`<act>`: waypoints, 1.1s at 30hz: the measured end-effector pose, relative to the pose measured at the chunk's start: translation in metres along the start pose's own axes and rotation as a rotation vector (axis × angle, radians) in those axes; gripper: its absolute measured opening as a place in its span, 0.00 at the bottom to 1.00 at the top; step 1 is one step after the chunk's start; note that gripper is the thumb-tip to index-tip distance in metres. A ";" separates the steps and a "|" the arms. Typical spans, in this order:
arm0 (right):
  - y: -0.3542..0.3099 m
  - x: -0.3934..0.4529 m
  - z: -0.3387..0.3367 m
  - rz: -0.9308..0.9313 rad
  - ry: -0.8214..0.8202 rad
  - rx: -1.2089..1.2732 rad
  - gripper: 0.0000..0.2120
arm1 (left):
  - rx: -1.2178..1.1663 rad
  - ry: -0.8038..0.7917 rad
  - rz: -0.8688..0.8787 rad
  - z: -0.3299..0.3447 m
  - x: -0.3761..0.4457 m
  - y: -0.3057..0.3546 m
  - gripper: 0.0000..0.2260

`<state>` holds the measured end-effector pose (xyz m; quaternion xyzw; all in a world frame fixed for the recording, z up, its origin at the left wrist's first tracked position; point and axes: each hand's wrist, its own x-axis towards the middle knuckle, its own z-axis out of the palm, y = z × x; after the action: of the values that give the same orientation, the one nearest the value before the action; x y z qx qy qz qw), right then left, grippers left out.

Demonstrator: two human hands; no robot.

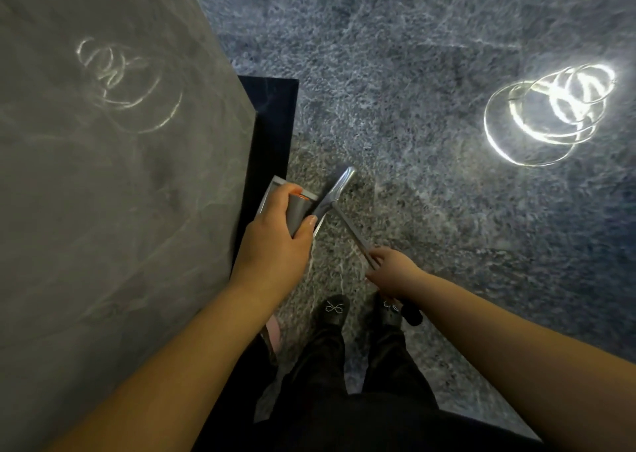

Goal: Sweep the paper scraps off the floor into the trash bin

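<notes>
The left hand (pixel 275 234) is gripping the grey handle of a pale dustpan (pixel 292 207) beside the grey marbled counter (pixel 103 176), while the right hand (pixel 389 272) is clasping a slim metal broom (pixel 339 193) over speckled floor (pixel 413 73); no scraps discernible.

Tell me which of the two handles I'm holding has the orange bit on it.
The one in your left hand: the short grey dustpan handle, orange at its tip. The long broom handle in your right hand is thin, silvery metal with a black end.
</notes>
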<state>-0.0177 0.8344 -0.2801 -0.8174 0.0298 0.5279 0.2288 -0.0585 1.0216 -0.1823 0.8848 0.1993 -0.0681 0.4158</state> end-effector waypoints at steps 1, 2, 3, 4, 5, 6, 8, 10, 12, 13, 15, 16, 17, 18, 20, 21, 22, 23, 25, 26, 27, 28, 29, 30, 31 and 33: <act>0.003 -0.004 0.000 0.003 0.013 0.038 0.23 | 0.003 0.006 0.004 0.000 0.001 0.000 0.16; 0.006 -0.009 -0.001 0.010 0.019 0.086 0.23 | 0.006 0.012 0.005 -0.001 0.002 -0.001 0.17; 0.009 -0.014 -0.003 0.018 0.022 0.136 0.23 | 0.005 0.016 0.007 -0.002 0.003 -0.001 0.17; 0.013 -0.019 -0.004 0.026 0.026 0.180 0.22 | 0.003 0.019 0.012 -0.003 0.004 -0.002 0.17; 0.016 -0.023 -0.006 0.033 0.033 0.214 0.22 | 0.007 0.022 0.024 -0.004 0.006 -0.001 0.17; 0.020 -0.028 -0.008 0.041 0.040 0.245 0.21 | 0.018 0.025 0.039 -0.005 0.008 0.000 0.16; 0.027 -0.038 -0.012 0.061 0.052 0.310 0.21 | 0.044 0.015 0.075 -0.006 0.013 0.007 0.15; 0.036 -0.048 -0.014 0.068 0.089 0.370 0.21 | 0.069 -0.026 0.129 -0.004 0.018 0.017 0.14; 0.049 -0.060 -0.014 0.059 0.161 0.423 0.20 | 0.107 -0.084 0.189 0.001 0.023 0.031 0.13; 0.056 -0.066 -0.013 0.054 0.202 0.454 0.19 | 0.128 -0.113 0.217 0.005 0.025 0.039 0.13; 0.070 -0.079 -0.010 0.055 0.282 0.522 0.18 | 0.150 -0.170 0.283 0.015 0.027 0.055 0.13; 0.078 -0.086 -0.009 0.059 0.316 0.552 0.18 | 0.158 -0.197 0.321 0.022 0.028 0.064 0.14; 0.085 -0.092 -0.009 0.070 0.343 0.577 0.18 | 0.167 -0.219 0.356 0.030 0.027 0.073 0.14; 0.093 -0.099 -0.009 0.090 0.366 0.601 0.18 | 0.176 -0.239 0.389 0.038 0.026 0.082 0.14; 0.111 -0.112 -0.009 0.132 0.413 0.655 0.16 | 0.197 -0.289 0.452 0.057 0.022 0.100 0.14; 0.121 -0.119 -0.009 0.145 0.441 0.678 0.16 | 0.210 -0.323 0.486 0.067 0.019 0.109 0.14; 0.131 -0.125 -0.009 0.157 0.470 0.701 0.15 | 0.221 -0.359 0.524 0.077 0.016 0.118 0.14; 0.141 -0.132 -0.007 0.167 0.496 0.730 0.15 | 0.226 -0.392 0.561 0.088 0.012 0.127 0.14; 0.162 -0.146 -0.004 0.199 0.548 0.801 0.16 | 0.227 -0.452 0.622 0.109 0.002 0.146 0.14; 0.173 -0.153 -0.003 0.223 0.572 0.842 0.16 | 0.234 -0.479 0.649 0.119 -0.004 0.155 0.15; 0.185 -0.160 0.000 0.248 0.595 0.878 0.17 | 0.239 -0.507 0.674 0.130 -0.012 0.165 0.15; 0.198 -0.166 0.002 0.270 0.617 0.903 0.17 | 0.237 -0.536 0.697 0.140 -0.019 0.174 0.16; 0.212 -0.172 0.004 0.291 0.638 0.923 0.17 | 0.231 -0.562 0.720 0.151 -0.027 0.184 0.16; 0.227 -0.178 0.007 0.310 0.659 0.945 0.16 | 0.233 -0.583 0.742 0.163 -0.035 0.193 0.16; 0.242 -0.185 0.010 0.323 0.681 0.967 0.14 | 0.242 -0.599 0.762 0.175 -0.043 0.203 0.17; 0.273 -0.199 0.014 0.343 0.731 1.014 0.10 | 0.253 -0.635 0.796 0.203 -0.063 0.221 0.17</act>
<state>-0.1967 0.5581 -0.2043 -0.7185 0.4817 0.1650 0.4739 -0.0167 0.7214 -0.1386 0.8712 -0.2981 -0.1931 0.3391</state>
